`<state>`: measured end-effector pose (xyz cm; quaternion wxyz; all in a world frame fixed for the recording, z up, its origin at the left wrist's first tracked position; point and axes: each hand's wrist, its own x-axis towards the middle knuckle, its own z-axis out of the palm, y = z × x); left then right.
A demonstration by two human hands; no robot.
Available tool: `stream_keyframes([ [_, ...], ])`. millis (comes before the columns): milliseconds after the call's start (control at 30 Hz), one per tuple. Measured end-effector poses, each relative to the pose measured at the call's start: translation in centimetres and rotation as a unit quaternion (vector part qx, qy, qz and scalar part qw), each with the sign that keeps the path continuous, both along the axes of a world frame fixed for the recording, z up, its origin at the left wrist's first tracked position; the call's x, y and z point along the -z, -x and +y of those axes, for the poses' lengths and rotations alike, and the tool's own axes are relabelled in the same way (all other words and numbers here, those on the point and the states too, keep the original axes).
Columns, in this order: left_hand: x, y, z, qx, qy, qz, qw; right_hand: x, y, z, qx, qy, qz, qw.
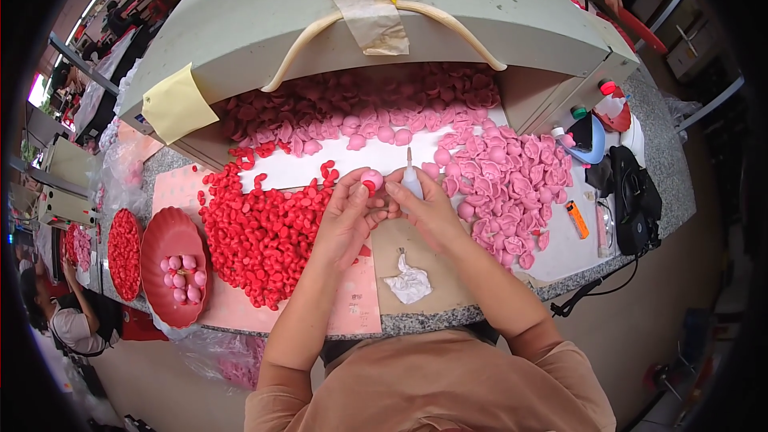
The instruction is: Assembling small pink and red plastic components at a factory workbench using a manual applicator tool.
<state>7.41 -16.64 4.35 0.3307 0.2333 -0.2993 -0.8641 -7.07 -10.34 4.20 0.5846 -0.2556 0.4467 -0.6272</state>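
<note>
My left hand (349, 216) is closed round a small pink ball piece (374, 177) with a red part against its lower left side. In my right hand (426, 206) is a translucent squeeze bottle (412, 182), its thin nozzle pointing up and away from me. The two hands are close together, fingertips nearly meeting. To the left of them spreads a heap of small curved red pieces (268, 236). On the right lies a heap of pink cupped and round pieces (508, 184). Below my hands a crumpled white tissue (409, 282) rests on a brown sheet.
A grey hooded box (256, 48) with a taped cream cord arches over more pink pieces. On the left stands a red scalloped dish (170, 304) holding several pink ball pieces. To the right are an orange lighter (577, 220), capped bottles and a black bag (632, 192). Other people sit nearby.
</note>
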Motion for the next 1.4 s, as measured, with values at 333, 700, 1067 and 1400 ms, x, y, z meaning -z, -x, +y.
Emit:
stream_keyframes([
  [333, -0.3, -0.5, -0.5, 0.011, 0.052, -0.036, 0.998, 0.0, 0.8, -0.1, -0.028, -0.014, 0.009, 0.999],
  [700, -0.4, -1.3, -1.2, 0.026, 0.016, -0.105, 0.994, -0.3, 1.4, -0.1, -0.073, -0.026, 0.075, 0.994],
  [1067, -0.4, -1.5, -1.4, 0.058, 0.057, -0.155, 0.985, 0.0, 1.6, 0.0, -0.082, -0.022, 0.115, 0.990],
  [1400, -0.4, -1.5, -1.3, 0.052, 0.053, -0.160, 0.984, 0.2, 1.8, -0.1, -0.083, -0.024, 0.100, 0.991],
])
